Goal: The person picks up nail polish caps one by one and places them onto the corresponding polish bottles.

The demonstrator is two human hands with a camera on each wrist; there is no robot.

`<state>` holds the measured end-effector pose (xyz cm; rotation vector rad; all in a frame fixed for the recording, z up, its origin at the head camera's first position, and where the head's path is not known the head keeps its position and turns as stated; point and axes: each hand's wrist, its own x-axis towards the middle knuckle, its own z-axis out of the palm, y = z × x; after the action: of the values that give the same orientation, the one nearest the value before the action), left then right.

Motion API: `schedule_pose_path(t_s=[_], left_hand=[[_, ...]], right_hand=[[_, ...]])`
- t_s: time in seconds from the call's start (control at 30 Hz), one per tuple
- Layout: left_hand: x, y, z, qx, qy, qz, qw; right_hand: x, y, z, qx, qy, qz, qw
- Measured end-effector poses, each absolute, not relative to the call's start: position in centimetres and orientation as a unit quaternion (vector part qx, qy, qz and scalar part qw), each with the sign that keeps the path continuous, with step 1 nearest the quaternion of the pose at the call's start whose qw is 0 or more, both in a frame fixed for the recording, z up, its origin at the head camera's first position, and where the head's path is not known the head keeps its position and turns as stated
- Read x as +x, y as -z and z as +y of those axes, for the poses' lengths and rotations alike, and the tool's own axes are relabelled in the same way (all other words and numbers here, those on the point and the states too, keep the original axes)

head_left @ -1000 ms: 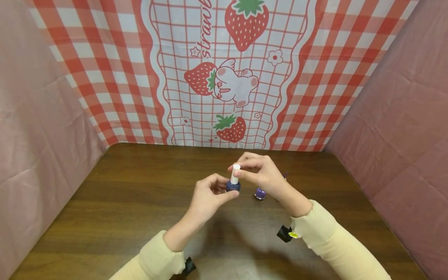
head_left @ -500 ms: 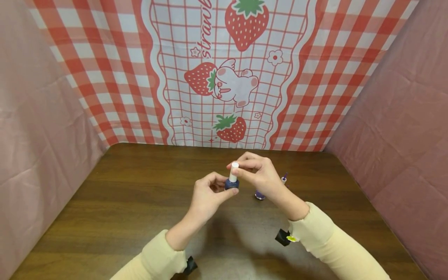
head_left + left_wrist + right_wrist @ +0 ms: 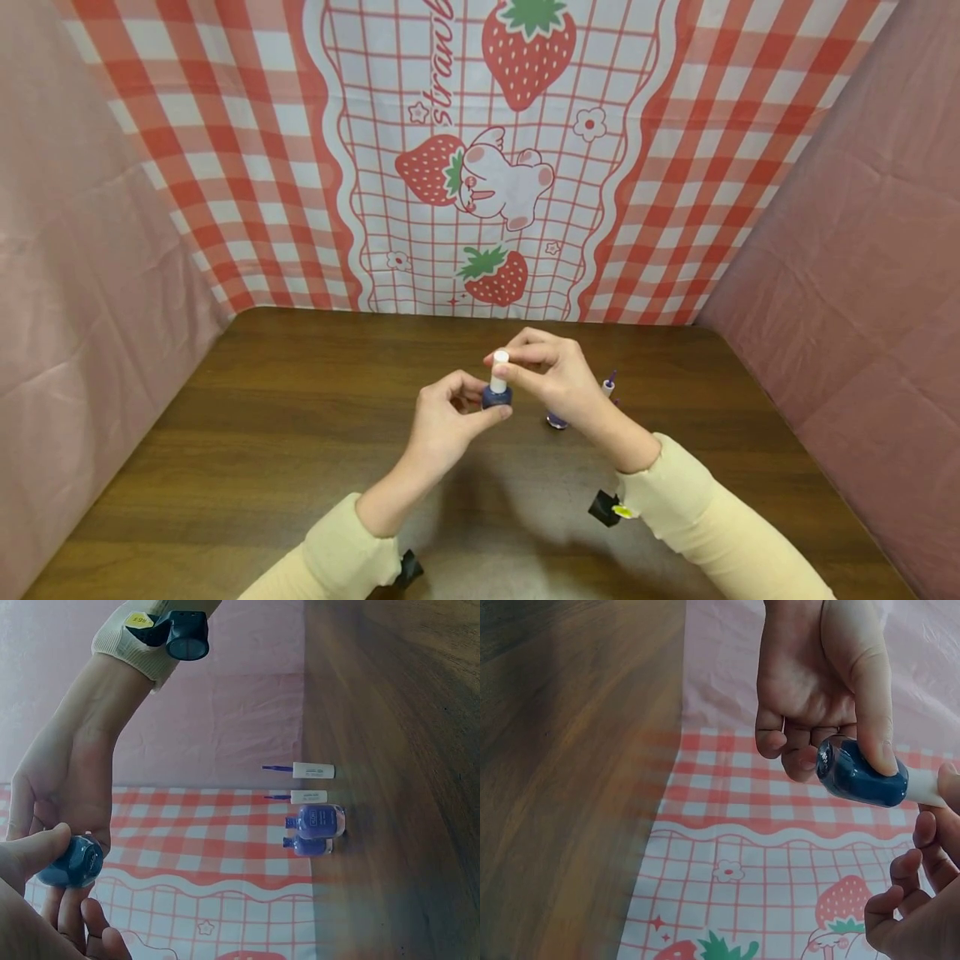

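Near the middle of the head view, my left hand [image 3: 446,414] holds a dark blue nail polish bottle [image 3: 496,397] between thumb and fingers, raised above the table. The thumb presses flat on the glass in the right wrist view, where the bottle [image 3: 862,776] lies across the fingertips. My right hand [image 3: 558,375] pinches the bottle's white cap [image 3: 498,384] from above with thumb and forefinger. That cap sits on the bottle's neck, and its white side [image 3: 922,786] shows between both hands. The right hand's other fingers are loosely bent.
On the wooden table [image 3: 300,450], two uncapped purple nail polish bottles [image 3: 321,821] stand close together. Beside them stand two white caps [image 3: 313,770] with their purple brushes pointing up. A strawberry-print cloth [image 3: 480,275] hangs behind, with pink curtains [image 3: 840,208] at the sides.
Both hands have shifted slightly left with the blue bottle. A white cap with its brush now shows beyond the right wrist, and the right hand covers more of the purple bottle.
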<state>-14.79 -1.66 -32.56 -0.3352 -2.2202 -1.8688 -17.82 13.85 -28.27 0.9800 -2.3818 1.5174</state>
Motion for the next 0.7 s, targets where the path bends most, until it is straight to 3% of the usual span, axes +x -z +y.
schedule_pose_path(t_s=[0.3,0.57,0.7], left_hand=[[-17.1,35.4,-2.5,-0.13,0.61,-0.778,0.079],[-18.4,34.4,-4.1,-0.129,0.604,-0.779,0.111],[-19.9,35.3,-5.2,-0.114,0.596,-0.784,0.128]], right_hand=[[-17.6,27.5,13.9,0.356,-0.434,-0.823,0.088],[-19.5,28.3,17.0,0.335,-0.393,-0.849,0.111],[-18.8,27.3,18.1,0.324,-0.382,-0.856,0.131]])
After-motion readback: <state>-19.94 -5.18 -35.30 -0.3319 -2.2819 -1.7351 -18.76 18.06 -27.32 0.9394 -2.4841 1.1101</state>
